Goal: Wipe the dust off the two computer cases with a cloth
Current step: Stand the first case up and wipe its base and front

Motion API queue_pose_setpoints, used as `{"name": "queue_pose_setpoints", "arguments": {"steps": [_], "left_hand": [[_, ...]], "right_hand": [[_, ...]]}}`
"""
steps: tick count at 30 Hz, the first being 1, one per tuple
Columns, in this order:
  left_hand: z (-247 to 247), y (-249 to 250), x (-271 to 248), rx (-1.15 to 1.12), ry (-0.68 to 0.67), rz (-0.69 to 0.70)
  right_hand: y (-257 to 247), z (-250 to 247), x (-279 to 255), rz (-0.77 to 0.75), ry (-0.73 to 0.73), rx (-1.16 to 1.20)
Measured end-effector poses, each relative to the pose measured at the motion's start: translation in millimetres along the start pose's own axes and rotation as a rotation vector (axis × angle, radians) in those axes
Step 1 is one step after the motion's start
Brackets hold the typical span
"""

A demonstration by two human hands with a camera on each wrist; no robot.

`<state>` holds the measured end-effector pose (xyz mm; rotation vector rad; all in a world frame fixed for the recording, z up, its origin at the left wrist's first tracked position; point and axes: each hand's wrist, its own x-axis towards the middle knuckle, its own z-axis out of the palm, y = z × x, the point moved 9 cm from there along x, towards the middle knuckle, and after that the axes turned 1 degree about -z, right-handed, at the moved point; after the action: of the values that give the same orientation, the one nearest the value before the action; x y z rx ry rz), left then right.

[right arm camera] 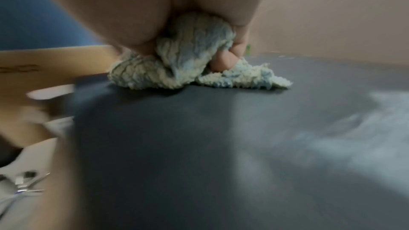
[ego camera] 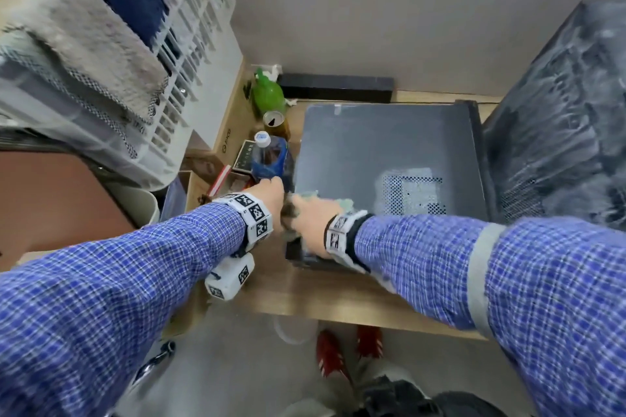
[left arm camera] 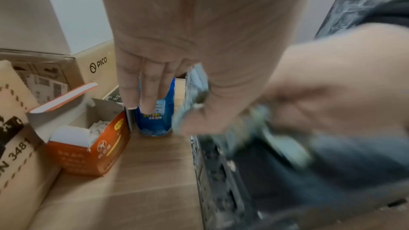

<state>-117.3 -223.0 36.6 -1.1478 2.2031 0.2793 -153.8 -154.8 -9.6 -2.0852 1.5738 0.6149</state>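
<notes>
- Computer case, lying flat (ego camera: 389, 152): dark grey, on its side on a wooden desk (ego camera: 325, 294); top panel broad, with a perforated vent patch (ego camera: 411, 195) near the front right. A pale dusty smear shows on the panel in the right wrist view.
- Second computer case (ego camera: 562, 152): dark, stands at the right edge of the desk just beside the first; its visible side is streaked with pale dust.
- Cloth (right arm camera: 188, 66): fluffy, pale blue-green and cream, bunched; lies on the front left part of the flat case's top panel.
- Right hand (ego camera: 311, 217): fingers curled round the bunched cloth, gripping it and holding it down on the panel; a fingertip (right arm camera: 222, 61) shows through the folds.
- Left hand (left arm camera: 177, 41): at the case's front left corner, touching the right hand; fingers (left arm camera: 141, 83) straight and pointing downward beside the case's left edge, holding nothing that can be seen.
- Blue-labelled bottle (ego camera: 269, 159): white cap, upright, just left of the case and beyond the left hand.
- Open drink can (ego camera: 274, 120) and green bottle (ego camera: 267, 95): further back along the same side.
- Orange carton (left arm camera: 92, 144): flap open, white contents, on the desk left of the bottle.
- Cardboard box marked PICO (left arm camera: 97, 64): behind the carton.
</notes>
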Motion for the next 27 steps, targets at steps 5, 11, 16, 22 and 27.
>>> {"name": "queue_pose_setpoints", "arguments": {"steps": [5, 11, 16, 22, 27], "left_hand": [[-16.5, 25.2, 17.0, 0.057, 0.017, 0.144], [-19.9, 70.3, 28.6, 0.274, 0.045, 0.183], [-19.5, 85.6, 32.5, 0.405, -0.042, 0.125], [-21.7, 76.8, 30.4, 0.262, -0.074, 0.065], [-25.0, 68.5, 28.1, 0.103, -0.091, 0.037]], "right_hand": [[-23.2, 5.7, -47.9, -0.115, 0.143, -0.014], [46.1, 26.2, -96.8, 0.141, 0.217, 0.113], [147.6, 47.8, -130.2, 0.523, 0.217, 0.270], [211.1, 72.1, -153.0, 0.856, 0.256, 0.389], [164.8, 46.1, -100.1, 0.627, 0.265, 0.317]]}}
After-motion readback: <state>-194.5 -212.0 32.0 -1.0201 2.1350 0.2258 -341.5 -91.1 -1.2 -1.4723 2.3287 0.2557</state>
